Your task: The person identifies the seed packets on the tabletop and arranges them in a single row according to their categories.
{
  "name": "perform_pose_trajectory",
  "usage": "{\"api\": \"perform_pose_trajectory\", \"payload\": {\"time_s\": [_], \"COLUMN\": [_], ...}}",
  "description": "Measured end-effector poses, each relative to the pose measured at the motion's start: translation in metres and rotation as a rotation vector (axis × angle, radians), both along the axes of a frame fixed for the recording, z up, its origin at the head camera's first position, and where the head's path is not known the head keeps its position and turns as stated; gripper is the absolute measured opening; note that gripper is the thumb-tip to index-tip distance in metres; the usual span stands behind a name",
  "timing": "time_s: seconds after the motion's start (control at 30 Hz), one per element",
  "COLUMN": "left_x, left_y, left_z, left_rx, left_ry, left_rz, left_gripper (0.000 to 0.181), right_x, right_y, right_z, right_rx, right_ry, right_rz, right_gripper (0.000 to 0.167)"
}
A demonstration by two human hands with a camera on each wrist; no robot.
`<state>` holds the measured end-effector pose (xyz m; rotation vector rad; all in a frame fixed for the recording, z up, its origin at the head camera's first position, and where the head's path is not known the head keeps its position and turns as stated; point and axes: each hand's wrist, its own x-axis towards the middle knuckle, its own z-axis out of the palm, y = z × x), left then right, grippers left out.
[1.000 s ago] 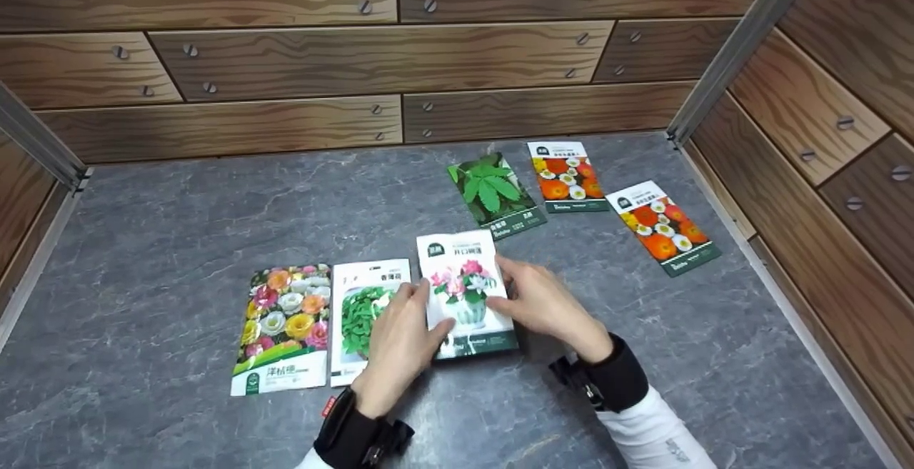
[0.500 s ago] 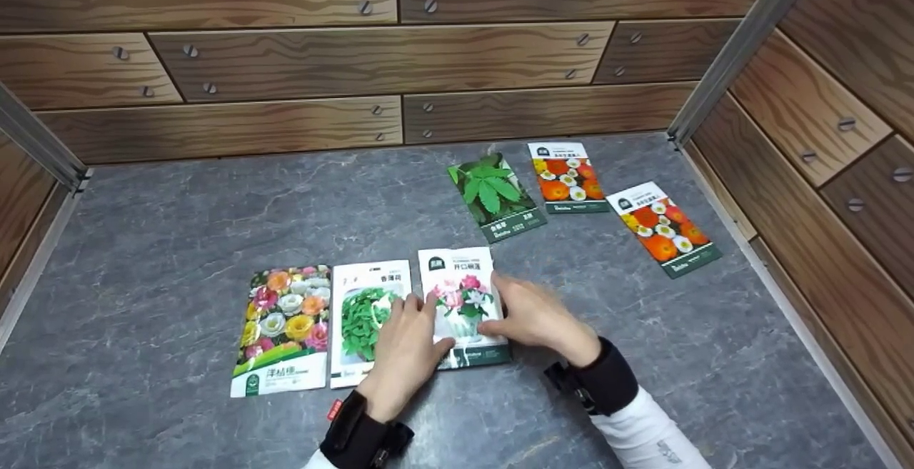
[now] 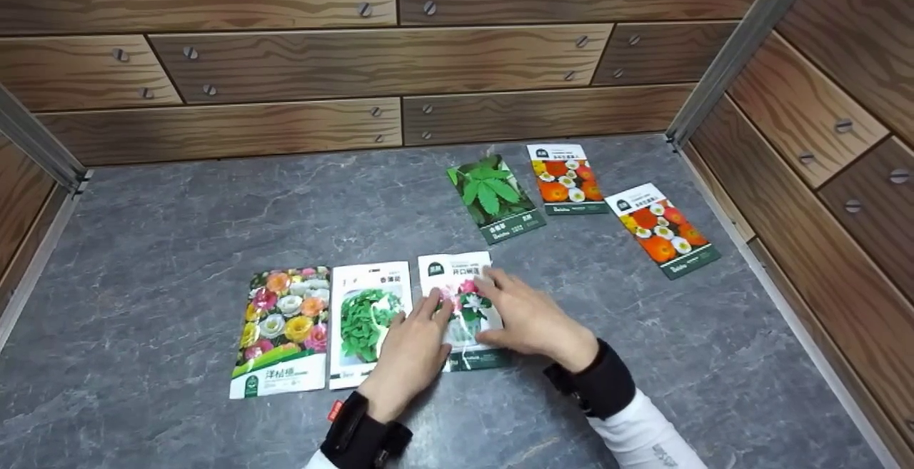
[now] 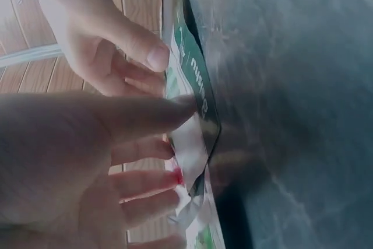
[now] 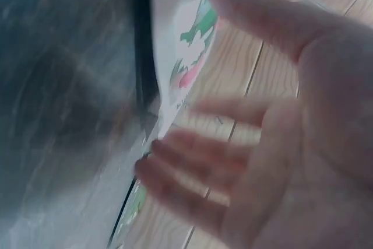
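Note:
A white seed packet with pink flowers in a pot lies at the front centre of the head view, and both hands touch it. My left hand rests fingertips on its left part, fingers extended. On its right part lie the fingers of my right hand, loosely spread. Left of it lies a white packet with green leaves, partly covered by my left hand. Beside that is a packet of many-coloured flowers. The left wrist view shows the flower-pot packet's green lower band below my left thumb.
Farther back lie a green-leaf packet and an orange-flower packet. A second orange-flower packet lies to the right. Wood-patterned walls bound the grey marbled tabletop at the back and sides.
The flower-pot packet has come toward me and down flat, level with the two packets to its left. My right hand has loosened from its edge, and its fingers now spread on top.

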<state>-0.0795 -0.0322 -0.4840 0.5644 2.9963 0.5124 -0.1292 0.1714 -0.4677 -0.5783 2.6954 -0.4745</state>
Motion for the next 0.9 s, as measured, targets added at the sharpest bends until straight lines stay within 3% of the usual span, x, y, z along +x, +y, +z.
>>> {"api": "perform_pose_trajectory", "payload": {"time_s": [0.2,0.9], "left_x": [0.0003,-0.0005], "left_y": [-0.0036,-0.0058], "left_z": [0.0013,0.0079], "left_rx": [0.048,0.020], "left_ry": [-0.031,-0.080], "left_rz": [-0.023,-0.009], "left_gripper": [0.071,0.075], "right_x": [-0.0023,0.0030], "right_y": [0.0062,0.0020], "right_z": [-0.0005,-0.0010], "right_rx": [-0.015,0.003], "right_ry": [-0.088,-0.016], "right_rz": [0.099,0.153], "right_gripper": [0.100,0.100]}}
